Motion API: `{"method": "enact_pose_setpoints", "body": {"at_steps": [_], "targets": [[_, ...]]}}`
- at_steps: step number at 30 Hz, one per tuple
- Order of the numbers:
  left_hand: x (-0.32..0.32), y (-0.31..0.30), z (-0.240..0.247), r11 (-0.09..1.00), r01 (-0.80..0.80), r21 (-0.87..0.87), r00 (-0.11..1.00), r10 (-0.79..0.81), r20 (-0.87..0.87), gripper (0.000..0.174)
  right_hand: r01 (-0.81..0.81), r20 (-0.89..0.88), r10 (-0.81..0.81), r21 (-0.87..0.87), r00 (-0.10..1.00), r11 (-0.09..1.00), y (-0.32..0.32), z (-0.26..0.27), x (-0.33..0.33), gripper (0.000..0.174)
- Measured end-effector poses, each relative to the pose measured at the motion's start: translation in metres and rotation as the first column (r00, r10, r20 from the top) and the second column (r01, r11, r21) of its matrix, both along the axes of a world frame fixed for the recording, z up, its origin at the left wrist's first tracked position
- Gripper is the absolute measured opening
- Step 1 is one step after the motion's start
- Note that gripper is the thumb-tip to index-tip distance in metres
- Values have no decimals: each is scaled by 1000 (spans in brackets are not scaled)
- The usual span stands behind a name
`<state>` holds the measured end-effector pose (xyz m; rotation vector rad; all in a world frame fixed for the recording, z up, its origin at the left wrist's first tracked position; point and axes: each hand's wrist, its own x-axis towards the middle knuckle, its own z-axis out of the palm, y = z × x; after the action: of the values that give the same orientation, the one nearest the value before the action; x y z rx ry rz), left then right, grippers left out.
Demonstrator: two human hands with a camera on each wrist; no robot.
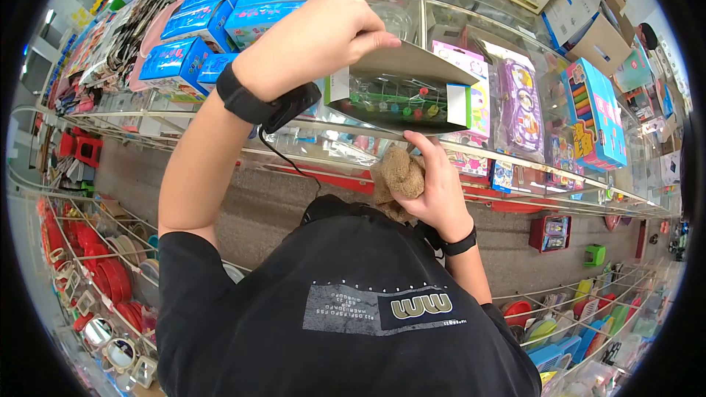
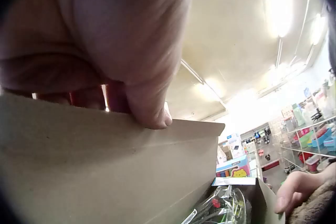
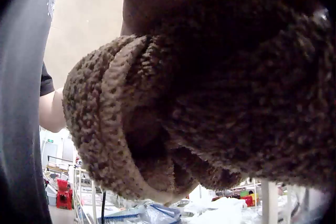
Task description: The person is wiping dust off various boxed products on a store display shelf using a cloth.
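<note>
An opened cardboard box (image 1: 382,119) lies on the glass shelf, holding clear-wrapped items (image 1: 412,109) with coloured beads or tips. The left hand (image 1: 323,40) pinches the top edge of its raised lid (image 2: 105,155) between thumb and fingers. Bunched in the right hand (image 1: 440,191) is a brown fluffy cloth (image 1: 401,173), while the index finger touches the box's near edge. In the right wrist view the cloth (image 3: 100,113) fills most of the picture and hides the fingers.
Blue boxes (image 1: 173,59) are stacked at the left of the shelf. Purple packaged items (image 1: 518,103) and a blue box of coloured sticks (image 1: 594,114) lie to the right. Wire racks of goods (image 1: 110,272) stand behind the person, across the aisle.
</note>
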<state>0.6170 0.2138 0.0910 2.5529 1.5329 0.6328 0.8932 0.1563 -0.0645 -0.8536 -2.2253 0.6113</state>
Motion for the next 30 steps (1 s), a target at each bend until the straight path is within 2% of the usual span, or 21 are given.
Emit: {"method": "enact_pose_setpoints", "body": {"at_steps": [6,12,15,16,17,19,20,24,30], "targets": [[-2,6,-5,986,101,135,995,-102,-2,25,-9,0,9,0,1000,1000,0,0,2,89],[3,-6,3,998,44,-38,999,-46,-27,28,-16,-3,16,-10,1000,1000,-2,0,2,88],[4,-14,-8,992,96,-87,995,-94,23,32,-26,-9,26,17,1000,1000,1,-1,3,88],[4,-16,-10,976,95,-194,995,-99,-8,36,-27,-12,27,20,1000,999,2,1,2,88],[4,-19,-16,968,114,-222,993,-120,-11,41,-28,-16,28,23,999,999,3,2,2,88],[10,-26,-32,973,93,-212,994,-101,-27,49,-40,-35,41,11,999,999,6,2,0,89],[15,-32,-38,976,27,-217,999,-36,-39,56,-47,-46,47,5,998,999,8,2,0,89],[25,-43,-53,998,-17,-54,999,15,-38,64,-47,-43,48,21,998,999,11,0,0,91],[34,-46,-69,991,-32,129,985,53,-164,71,-45,-49,45,-3,998,999,14,3,0,91]]}}
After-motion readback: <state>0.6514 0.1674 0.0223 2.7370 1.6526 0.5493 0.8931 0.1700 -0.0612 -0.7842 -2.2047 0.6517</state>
